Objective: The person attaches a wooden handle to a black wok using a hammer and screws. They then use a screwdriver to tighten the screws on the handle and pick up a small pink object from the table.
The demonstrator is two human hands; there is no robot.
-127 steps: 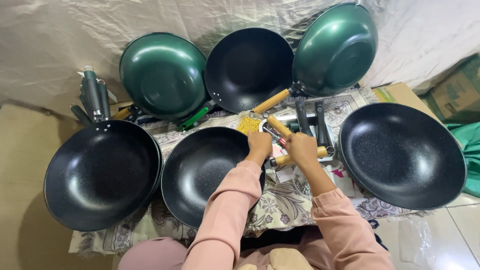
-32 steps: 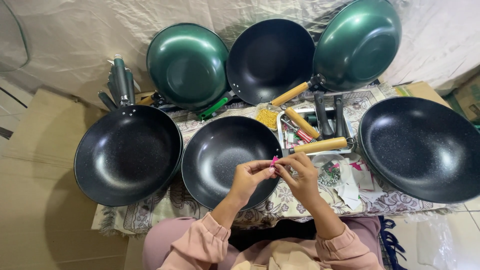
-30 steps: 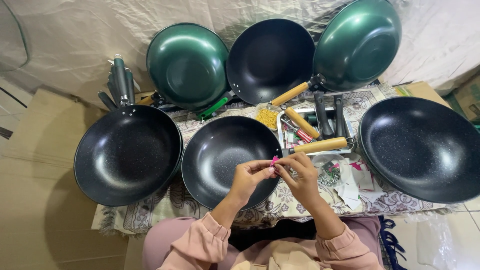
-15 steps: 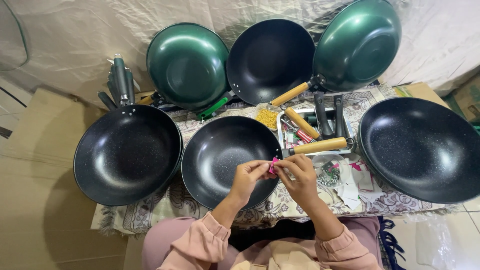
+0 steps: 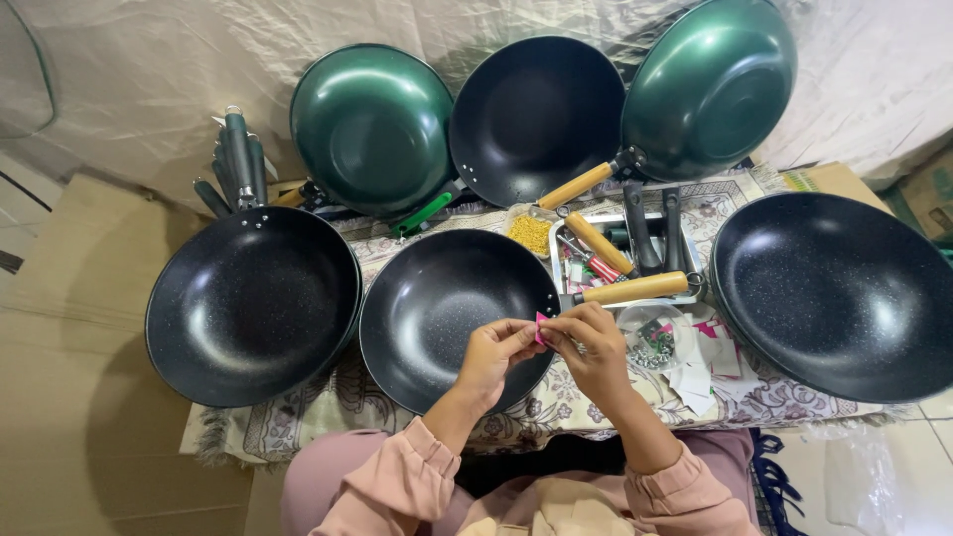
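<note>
Bright even light, soft glare on green pans (image 5: 375, 124), sharp focus, slight edge distortion

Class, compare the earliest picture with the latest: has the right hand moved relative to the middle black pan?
Yes. The right hand has drawn back from the wooden handles beyond the pan toward the middle black pan's near rim.

Three pans sat in a row up front: left pan (image 5: 253, 306), middle pan (image 5: 457, 316), right pan (image 5: 839, 296); three more pans (image 5: 536, 114) leaned behind them.

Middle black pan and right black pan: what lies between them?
In the head view, between the middle pan and right pan lie a wooden handle, a clear dish and paper slips.
</note>
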